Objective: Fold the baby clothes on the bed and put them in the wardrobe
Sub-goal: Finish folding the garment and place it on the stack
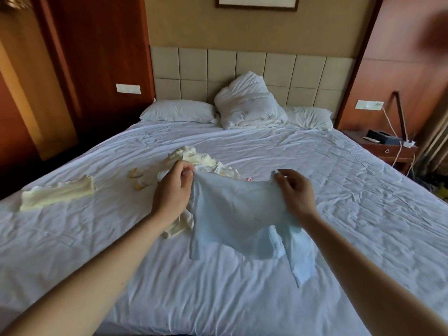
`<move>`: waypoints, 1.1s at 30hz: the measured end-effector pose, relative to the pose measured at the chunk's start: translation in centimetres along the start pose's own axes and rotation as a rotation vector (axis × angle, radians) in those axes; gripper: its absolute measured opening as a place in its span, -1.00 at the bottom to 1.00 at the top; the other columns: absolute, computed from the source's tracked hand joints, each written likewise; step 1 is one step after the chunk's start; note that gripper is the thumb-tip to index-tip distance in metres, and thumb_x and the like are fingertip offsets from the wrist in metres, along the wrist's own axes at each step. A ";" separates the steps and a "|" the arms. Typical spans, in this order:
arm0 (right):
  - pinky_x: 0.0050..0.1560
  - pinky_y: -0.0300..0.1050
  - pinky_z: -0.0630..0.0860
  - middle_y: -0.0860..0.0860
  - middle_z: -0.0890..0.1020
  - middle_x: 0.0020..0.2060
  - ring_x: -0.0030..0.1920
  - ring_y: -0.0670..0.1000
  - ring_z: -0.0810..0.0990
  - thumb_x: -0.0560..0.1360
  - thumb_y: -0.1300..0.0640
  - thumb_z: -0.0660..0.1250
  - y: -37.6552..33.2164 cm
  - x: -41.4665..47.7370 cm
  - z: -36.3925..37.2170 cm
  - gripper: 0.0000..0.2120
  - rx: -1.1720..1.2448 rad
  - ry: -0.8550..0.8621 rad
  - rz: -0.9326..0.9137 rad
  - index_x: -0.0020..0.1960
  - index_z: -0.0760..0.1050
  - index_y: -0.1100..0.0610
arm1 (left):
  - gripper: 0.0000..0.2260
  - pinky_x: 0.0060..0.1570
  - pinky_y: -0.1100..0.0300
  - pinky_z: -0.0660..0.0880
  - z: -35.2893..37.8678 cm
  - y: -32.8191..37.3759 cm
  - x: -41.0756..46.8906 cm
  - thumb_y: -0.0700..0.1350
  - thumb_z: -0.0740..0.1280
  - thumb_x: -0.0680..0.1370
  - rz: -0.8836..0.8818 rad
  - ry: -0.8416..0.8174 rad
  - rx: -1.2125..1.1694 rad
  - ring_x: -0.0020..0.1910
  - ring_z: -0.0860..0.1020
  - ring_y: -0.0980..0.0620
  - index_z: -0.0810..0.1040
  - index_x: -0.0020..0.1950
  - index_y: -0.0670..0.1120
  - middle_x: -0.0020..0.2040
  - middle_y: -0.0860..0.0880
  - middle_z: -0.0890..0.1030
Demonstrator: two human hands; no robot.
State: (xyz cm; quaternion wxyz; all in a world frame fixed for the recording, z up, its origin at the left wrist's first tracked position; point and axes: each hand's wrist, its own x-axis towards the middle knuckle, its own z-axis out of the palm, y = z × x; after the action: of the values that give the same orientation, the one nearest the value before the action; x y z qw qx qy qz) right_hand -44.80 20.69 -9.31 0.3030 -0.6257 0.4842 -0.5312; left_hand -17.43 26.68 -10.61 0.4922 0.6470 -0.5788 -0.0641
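**Blue garment held up over mid-bed; surroundings and counts**

One pale blue baby garment (pixel 232 214) is held up above the middle of the bed (pixel 339 214). Its upper edge is pinched at two corners: the left corner by the curled fingers and thumb of the left hand (pixel 173 190), the right corner by the fingertips of the right hand (pixel 297 192). The lower part hangs down and trails on the sheet at near right.

Directly behind the garment, and partly hidden by it and by the left hand, one loose heap of cream and white clothes (pixel 201 161) is seen. A cream piece (pixel 178 226) shows beneath the left wrist; whether it belongs to the heap cannot be told. Small yellow-and-white items (pixel 137 178) lie just left of the heap; their number cannot be made out. One folded cream garment (pixel 58 196) lies well apart at the left edge.

At the far end, two pillows are counted, left (pixel 178 111) and right (pixel 309 117), with one bundled duvet (pixel 249 105) between them against the padded headboard (pixel 242 66). Two wall switch plates are noted, left (pixel 128 89) and right (pixel 369 104). One nightstand (pixel 392 151) stands at far right, a black box (pixel 379 137) on it.
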 end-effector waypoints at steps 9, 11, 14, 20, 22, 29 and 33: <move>-0.23 -0.18 0.39 -0.08 0.55 -0.25 -0.34 -0.15 0.45 0.40 0.12 0.49 1.8 -0.3 0.9 -0.79 -0.140 -0.284 0.027 -0.06 0.48 0.01 | -0.92 -0.08 0.10 0.51 -1.0 -3.7 -1.7 -0.08 0.24 0.61 0.009 -0.127 0.141 -0.09 0.58 0.12 0.51 0.04 0.07 -0.02 0.16 0.59; -0.18 -0.20 0.39 -0.13 0.54 -0.20 -0.22 -0.12 0.49 0.32 0.04 0.49 3.7 -2.4 1.4 -0.78 -0.234 -0.381 0.032 -0.14 0.46 -0.06 | -0.93 -0.04 0.11 0.51 -0.4 -5.7 -3.9 -0.07 0.25 0.61 -0.049 -0.197 0.185 -0.03 0.59 0.09 0.51 0.05 0.07 0.02 0.17 0.59; -0.20 -0.26 0.31 -0.17 0.47 -0.18 -0.19 -0.20 0.46 0.28 0.12 0.53 6.6 -6.6 2.0 -0.71 -0.400 -0.491 0.064 -0.16 0.44 -0.07 | -0.92 -0.03 0.16 0.48 0.2 -8.0 -8.4 -0.06 0.24 0.62 -0.127 -0.295 0.214 0.01 0.59 0.09 0.51 0.06 0.05 0.06 0.17 0.58; -0.27 -0.26 0.32 -0.12 0.56 -0.14 -0.23 -0.11 0.50 0.37 0.16 0.42 9.5 -11.9 2.7 -0.83 -0.493 -0.425 0.189 -0.11 0.49 -0.06 | -0.94 -0.01 0.10 0.53 0.4 -10.6 -14.1 -0.09 0.31 0.58 -0.177 -0.303 0.171 0.04 0.60 0.11 0.51 0.00 0.08 0.11 0.20 0.56; -0.19 -0.21 0.34 -0.13 0.55 -0.10 -0.16 -0.09 0.51 0.40 0.15 0.41 9.8 -12.6 2.7 -0.85 -0.523 -0.422 0.158 -0.11 0.51 -0.06 | -0.97 -0.03 0.09 0.54 0.2 -10.9 -14.7 0.01 0.28 0.55 -0.155 -0.293 0.167 0.04 0.60 0.13 0.48 -0.02 0.13 0.10 0.23 0.54; -0.13 -0.14 0.46 -0.12 0.58 -0.14 -0.11 -0.01 0.60 0.43 0.17 0.41 10.1 -13.0 2.7 -0.93 -0.539 -0.380 0.089 -0.15 0.59 0.01 | -0.69 -0.05 0.19 0.50 0.3 -9.9 -14.5 0.21 0.25 0.48 -0.160 -0.268 0.224 -0.05 0.53 0.23 0.57 0.10 0.09 0.00 0.22 0.55; -0.09 -0.10 0.50 -0.15 0.56 -0.10 -0.07 -0.08 0.56 0.42 0.15 0.44 10.1 -13.2 2.7 -0.94 -0.537 -0.338 0.042 -0.19 0.62 -0.01 | -0.76 -0.08 0.14 0.51 0.8 -9.9 -13.6 0.15 0.39 0.50 -0.186 -0.297 0.316 -0.05 0.55 0.14 0.63 0.09 0.08 -0.04 0.15 0.56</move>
State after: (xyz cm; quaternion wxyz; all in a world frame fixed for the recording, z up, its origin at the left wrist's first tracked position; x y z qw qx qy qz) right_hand -44.67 29.08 -23.86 0.2142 -0.7528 0.5625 -0.2665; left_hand -15.59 35.75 -24.69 0.2860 0.7499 -0.5858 -0.1122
